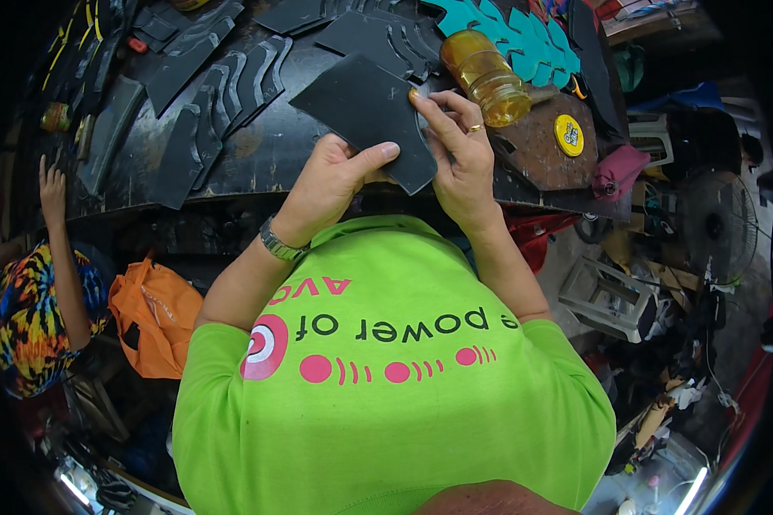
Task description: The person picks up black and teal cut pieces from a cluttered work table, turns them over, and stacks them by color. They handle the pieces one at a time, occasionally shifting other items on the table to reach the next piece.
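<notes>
Both hands hold a flat black cut-out piece (365, 116) just above the near edge of the dark workbench (258, 163). The left hand (335, 176) is bent up at the wrist, thumb pressed across the piece's lower edge, other fingers hidden beneath. The right hand (459, 154) pinches the right edge, fingers half curled, forefinger tip on top. An amber plastic jar (485, 77) lies just beyond

The left hand (331, 176) and right hand (458, 154) are covering the near edge of the black cut piece (365, 107), while the amber jar (487, 77) is hiding part of the teal pieces (507, 34), and black pieces (180, 51) are running off the top edge.
</notes>
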### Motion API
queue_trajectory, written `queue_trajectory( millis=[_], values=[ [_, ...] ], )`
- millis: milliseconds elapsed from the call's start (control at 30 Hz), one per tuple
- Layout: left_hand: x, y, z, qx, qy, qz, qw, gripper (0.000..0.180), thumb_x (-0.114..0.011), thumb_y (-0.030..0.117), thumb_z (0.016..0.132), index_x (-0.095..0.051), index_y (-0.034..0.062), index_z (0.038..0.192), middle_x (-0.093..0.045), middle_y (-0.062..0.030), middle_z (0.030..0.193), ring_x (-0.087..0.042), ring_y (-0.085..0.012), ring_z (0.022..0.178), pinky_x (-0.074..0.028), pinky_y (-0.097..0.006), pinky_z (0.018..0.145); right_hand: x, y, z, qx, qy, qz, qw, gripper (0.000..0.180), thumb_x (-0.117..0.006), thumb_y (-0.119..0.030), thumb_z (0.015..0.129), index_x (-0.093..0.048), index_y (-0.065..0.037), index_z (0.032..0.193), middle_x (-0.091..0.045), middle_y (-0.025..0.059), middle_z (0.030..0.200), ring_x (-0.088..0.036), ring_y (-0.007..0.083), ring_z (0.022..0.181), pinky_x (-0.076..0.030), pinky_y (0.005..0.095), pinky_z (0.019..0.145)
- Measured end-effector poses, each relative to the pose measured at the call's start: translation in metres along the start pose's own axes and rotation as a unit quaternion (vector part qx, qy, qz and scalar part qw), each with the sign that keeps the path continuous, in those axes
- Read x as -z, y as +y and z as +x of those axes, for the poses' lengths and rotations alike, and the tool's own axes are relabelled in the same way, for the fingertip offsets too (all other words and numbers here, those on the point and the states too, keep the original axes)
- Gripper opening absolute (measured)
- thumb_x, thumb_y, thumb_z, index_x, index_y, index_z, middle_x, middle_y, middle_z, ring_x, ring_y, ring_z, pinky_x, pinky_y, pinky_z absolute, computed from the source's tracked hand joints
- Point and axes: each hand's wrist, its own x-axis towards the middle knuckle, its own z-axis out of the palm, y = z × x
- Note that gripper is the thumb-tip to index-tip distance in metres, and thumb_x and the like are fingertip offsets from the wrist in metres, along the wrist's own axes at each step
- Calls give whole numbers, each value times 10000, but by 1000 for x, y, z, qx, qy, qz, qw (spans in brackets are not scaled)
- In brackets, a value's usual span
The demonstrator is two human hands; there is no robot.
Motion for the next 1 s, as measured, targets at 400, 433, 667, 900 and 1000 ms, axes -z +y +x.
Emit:
queue_trajectory(
  millis=[400,433,667,900,1000],
  values=[
    [14,8,4,5,-21,-33,999,222,-608,77,1002,-643,-54,1178,-717,-132,1108,-727,-194,966,-630,-333,834,2,3,-9,39,14,55,998,445,-679,153,751,-778,-114,1092,-633,84,1093,-610,183,844,-509,280,740],
    [14,8,5,8,-22,-40,999,219,-605,75,1004,-643,-54,1176,-718,-133,1105,-728,-194,962,-631,-331,829,2,3,-11,42,19,50,998,444,-682,153,745,-779,-113,1087,-637,83,1087,-611,184,845,-510,281,738],
    [12,9,7,-7,-13,-76,997,184,-602,81,1008,-687,-63,1086,-739,-147,1031,-741,-194,926,-628,-328,839,13,0,-18,116,35,-23,992,450,-704,154,705,-789,-110,1059,-644,98,1089,-609,190,837,-517,282,708],
    [8,4,7,-48,34,6,998,163,-621,65,991,-698,-66,1050,-743,-145,1004,-740,-187,886,-630,-330,806,14,4,-26,112,58,38,991,435,-666,189,713,-779,-85,1032,-589,121,1155,-605,194,868,-518,281,750],
    [6,5,7,-55,52,54,996,152,-636,59,979,-701,-64,1040,-745,-137,986,-738,-172,860,-629,-321,789,12,5,-26,86,74,40,993,473,-622,209,705,-761,-74,1058,-574,110,1179,-601,189,870,-512,283,788]
  ],
)
